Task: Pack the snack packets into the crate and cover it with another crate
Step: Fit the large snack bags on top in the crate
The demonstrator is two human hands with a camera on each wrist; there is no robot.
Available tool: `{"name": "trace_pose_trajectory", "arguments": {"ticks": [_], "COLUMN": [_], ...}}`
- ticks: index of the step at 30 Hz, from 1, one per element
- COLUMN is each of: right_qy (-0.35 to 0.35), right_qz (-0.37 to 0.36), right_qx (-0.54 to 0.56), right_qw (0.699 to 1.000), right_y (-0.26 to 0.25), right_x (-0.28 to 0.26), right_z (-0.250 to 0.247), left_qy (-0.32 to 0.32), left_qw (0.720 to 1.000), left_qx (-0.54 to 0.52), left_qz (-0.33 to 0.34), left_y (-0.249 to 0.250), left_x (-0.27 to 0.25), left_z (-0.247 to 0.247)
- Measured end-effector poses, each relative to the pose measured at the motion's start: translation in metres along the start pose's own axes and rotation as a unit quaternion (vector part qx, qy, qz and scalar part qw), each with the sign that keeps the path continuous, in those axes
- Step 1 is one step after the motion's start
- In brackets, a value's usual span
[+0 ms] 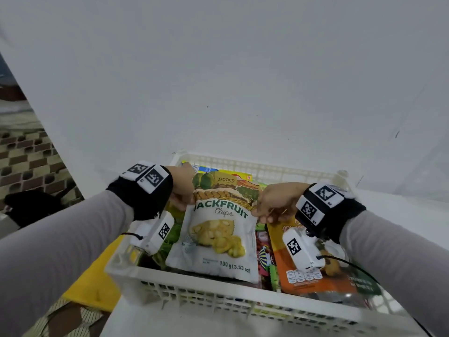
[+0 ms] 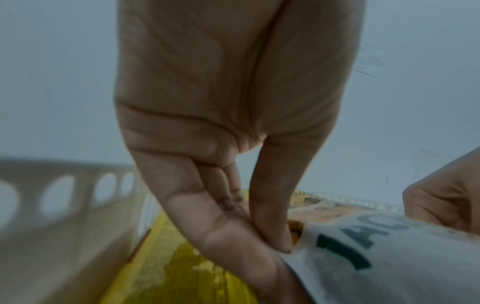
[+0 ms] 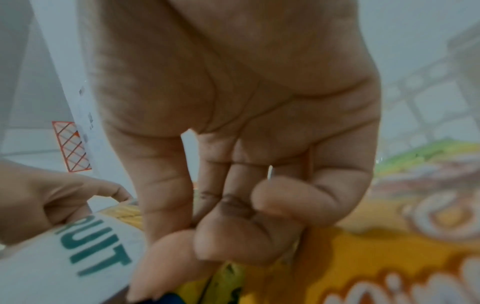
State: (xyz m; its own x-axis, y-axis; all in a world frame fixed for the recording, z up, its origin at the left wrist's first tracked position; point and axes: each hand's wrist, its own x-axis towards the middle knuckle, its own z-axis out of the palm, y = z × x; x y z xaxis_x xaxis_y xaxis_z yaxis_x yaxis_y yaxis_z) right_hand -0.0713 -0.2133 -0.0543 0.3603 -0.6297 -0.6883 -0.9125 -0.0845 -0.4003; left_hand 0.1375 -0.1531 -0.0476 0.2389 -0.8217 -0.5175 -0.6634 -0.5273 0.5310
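Two arms in grey sleeves reach forward over a white slatted crate (image 1: 189, 291) that stands on a white surface against a white wall. Black wrist straps carry white camera blocks with black-and-white square markers. Between them the hands hold up a white pouch labelled "Jackfruit Chips" (image 1: 216, 242), its lower end resting low near the crate's front wall and its top raised and leaning away.

The left hand (image 1: 182, 188) pinches the pouch's left edge just beside the first letter of the name; the left wrist view shows the thumb (image 2: 272, 222) pressed against the forefinger there, with the other fingers lying straight alongside. The right hand (image 1: 277, 203) pinches the opposite edge, at the end of the word; in the right wrist view its thumb and forefinger close on the white film while the remaining fingers (image 3: 233, 232) curl under the palm.

Inside the crate, to the right of the held pouch, lies an orange snack packet (image 1: 323, 276) face up under the right wrist. A green packet (image 1: 173, 233) shows under the left wrist, and a narrow strip of red and multicoloured wrappers (image 1: 263, 251) sits between the pouch and the orange packet. Farther back, yellow and blue packets (image 1: 228, 172) lie against the crate's rear wall. Left of the crate, a yellow bag (image 1: 97, 280) lies on the surface's edge.
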Motion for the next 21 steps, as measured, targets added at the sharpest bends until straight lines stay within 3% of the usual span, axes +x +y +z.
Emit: {"name": "trace_pose_trajectory", "arguments": {"ticks": [8,12,14,16,18,19,21], "right_qy": [0.009,0.052,0.088,0.107,0.089,0.072,0.032], "right_qz": [-0.01,-0.004,-0.021,-0.054,-0.064,-0.059,-0.036], "right_qx": [-0.104,-0.166,-0.211,-0.239,-0.244,-0.247,-0.279], "right_qw": [0.994,0.985,0.973,0.963,0.964,0.965,0.959], "right_y": [-0.003,-0.006,-0.007,-0.008,-0.005,-0.003,0.006], "right_x": [-0.014,-0.007,-0.009,-0.017,-0.027,-0.031,-0.036], "right_z": [-0.004,0.007,0.01,0.007,-0.003,-0.008,-0.017], "left_qy": [-0.009,-0.018,0.005,0.078,0.131,0.117,0.01], "left_qw": [0.994,0.993,0.978,0.925,0.893,0.885,0.864], "left_qx": [0.105,0.113,0.205,0.358,0.381,0.367,0.377], "left_qz": [0.023,0.022,0.035,0.103,0.201,0.263,0.333], "left_y": [0.013,0.015,0.018,0.022,0.031,0.036,0.045], "left_x": [0.0,0.0,-0.004,-0.008,-0.015,-0.017,-0.024], "left_z": [0.019,0.022,0.021,0.02,0.022,0.024,0.03]}}
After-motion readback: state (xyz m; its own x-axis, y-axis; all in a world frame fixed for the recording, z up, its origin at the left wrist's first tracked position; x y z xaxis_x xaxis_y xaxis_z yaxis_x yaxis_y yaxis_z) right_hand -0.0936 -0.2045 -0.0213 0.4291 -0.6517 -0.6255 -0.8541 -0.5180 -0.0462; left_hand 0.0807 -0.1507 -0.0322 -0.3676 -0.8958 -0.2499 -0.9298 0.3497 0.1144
